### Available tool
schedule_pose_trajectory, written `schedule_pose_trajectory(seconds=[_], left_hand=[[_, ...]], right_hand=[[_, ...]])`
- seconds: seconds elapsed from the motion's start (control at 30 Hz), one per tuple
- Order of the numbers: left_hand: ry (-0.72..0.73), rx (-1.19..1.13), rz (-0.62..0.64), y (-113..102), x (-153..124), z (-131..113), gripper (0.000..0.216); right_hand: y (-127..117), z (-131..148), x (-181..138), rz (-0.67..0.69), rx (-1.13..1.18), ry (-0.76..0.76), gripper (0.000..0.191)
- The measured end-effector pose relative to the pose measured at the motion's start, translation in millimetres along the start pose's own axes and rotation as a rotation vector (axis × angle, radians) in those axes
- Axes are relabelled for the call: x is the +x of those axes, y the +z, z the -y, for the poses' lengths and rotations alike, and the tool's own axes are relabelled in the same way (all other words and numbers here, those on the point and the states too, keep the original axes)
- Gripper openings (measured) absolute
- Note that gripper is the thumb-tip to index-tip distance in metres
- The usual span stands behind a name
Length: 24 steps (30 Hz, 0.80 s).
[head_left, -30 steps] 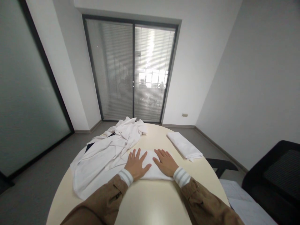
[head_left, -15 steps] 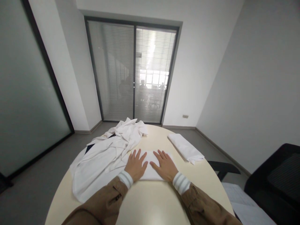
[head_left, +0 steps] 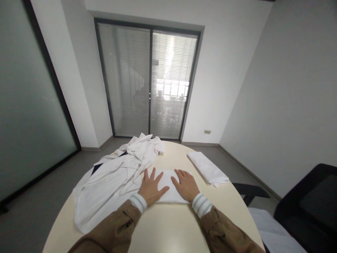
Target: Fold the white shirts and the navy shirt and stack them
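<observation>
My left hand (head_left: 152,187) and my right hand (head_left: 185,184) lie flat, fingers spread, on a folded white cloth (head_left: 166,179) in the middle of a round cream table (head_left: 168,228). Both hands press on the cloth and hold nothing. A heap of loose white garments (head_left: 116,175) lies to the left, touching the folded cloth's left side. A second folded white cloth (head_left: 207,167) rests at the right of the table, apart from my hands. My sleeves are brown with striped cuffs.
A dark chair (head_left: 308,207) stands at the lower right, and a black armrest (head_left: 249,191) pokes out beside the table edge. Glass doors with blinds (head_left: 150,80) are at the far wall. Grey floor surrounds the table.
My hands have stayed flat on the folded cloth, with small shifts of the fingers. The view has shifted slightly; the heaps have not moved.
</observation>
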<state>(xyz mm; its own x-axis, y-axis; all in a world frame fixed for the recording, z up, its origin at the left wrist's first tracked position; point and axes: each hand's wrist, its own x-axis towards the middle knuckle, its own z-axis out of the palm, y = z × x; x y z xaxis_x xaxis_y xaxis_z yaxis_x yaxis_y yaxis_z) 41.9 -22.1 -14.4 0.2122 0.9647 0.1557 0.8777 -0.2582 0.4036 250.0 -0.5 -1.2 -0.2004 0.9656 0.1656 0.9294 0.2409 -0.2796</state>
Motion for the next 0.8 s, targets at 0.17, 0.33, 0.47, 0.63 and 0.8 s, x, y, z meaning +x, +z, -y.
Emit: schedule_pose_trajectory(seconds=[0.17,0.33,0.47,0.63,0.8], left_hand=[[-0.109,-0.166,-0.147,7.2,5.7,4.9,0.072],[-0.219,-0.632,-0.319,3.7,17.1,15.9,0.05],[-0.498,-1.155,-0.314,-5.3,21.1,21.1,0.059],[-0.485,-1.349,-0.101,-11.9,14.5,20.1,0.056],[-0.232,-1.312,-0.044,-8.1,8.1,17.0,0.06]], right_hand=[[4.8,-5.7,0.6,-0.026,-0.039,0.202,0.064],[4.9,-14.6,1.1,-0.05,-0.019,0.24,0.06],[4.6,-20.2,1.1,-0.064,-0.005,0.241,0.058],[5.1,-23.2,0.9,-0.106,0.014,0.217,0.057],[6.6,-27.6,0.9,-0.161,0.082,0.199,0.055]])
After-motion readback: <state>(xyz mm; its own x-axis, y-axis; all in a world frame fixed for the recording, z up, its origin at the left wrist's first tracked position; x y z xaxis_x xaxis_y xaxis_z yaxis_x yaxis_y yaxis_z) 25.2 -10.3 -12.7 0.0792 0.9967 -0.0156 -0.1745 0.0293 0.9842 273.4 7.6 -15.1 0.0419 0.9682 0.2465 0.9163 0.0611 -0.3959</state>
